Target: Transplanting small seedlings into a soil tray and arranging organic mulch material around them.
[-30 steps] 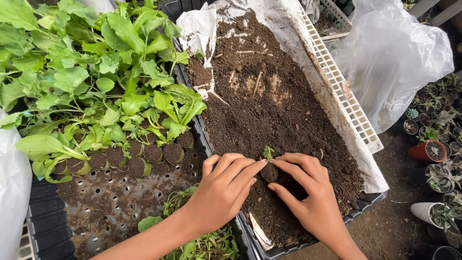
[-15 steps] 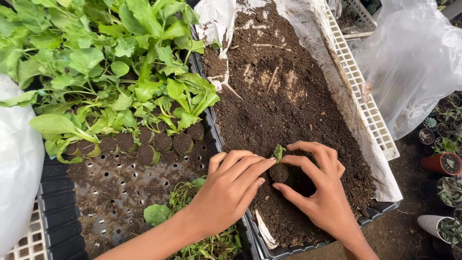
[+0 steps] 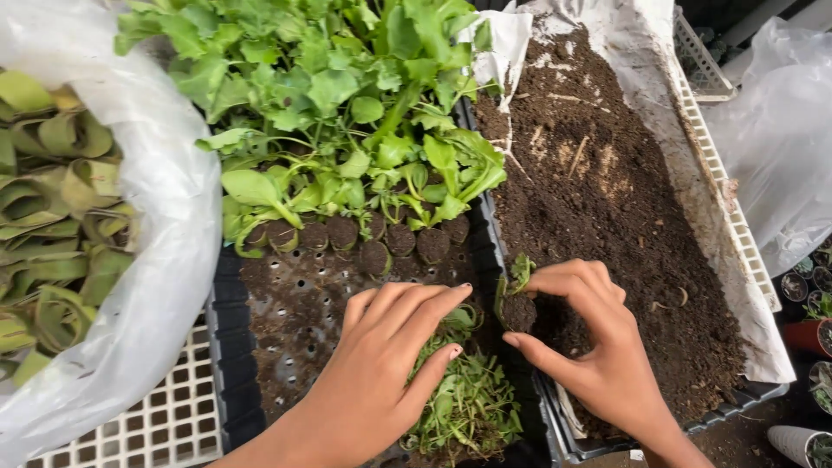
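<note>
The right hand pinches a small soil plug between thumb and forefinger, its seedling of green leaves sticking up just above the fingertips; the plug hangs right at the edge between the dark seedling tray and the soil-filled crate. The left hand lies flat, fingers loosely extended and holding nothing, resting over the emptied cells of the tray, with a clump of thin limp greens just beneath its fingertips. Beyond those fingers stand the remaining plugs in rows under broad leafy seedlings (still thick with foliage). To the outside of the left hand, a white plastic bag holds rolled green leaf strips. By my reading, the step in hand is moving one plug from tray to loose soil; the next move calls for a steady, gentle pinch so the plug does not crumble, and a hollow in the soil beside the right fingers to seat it upright
</note>
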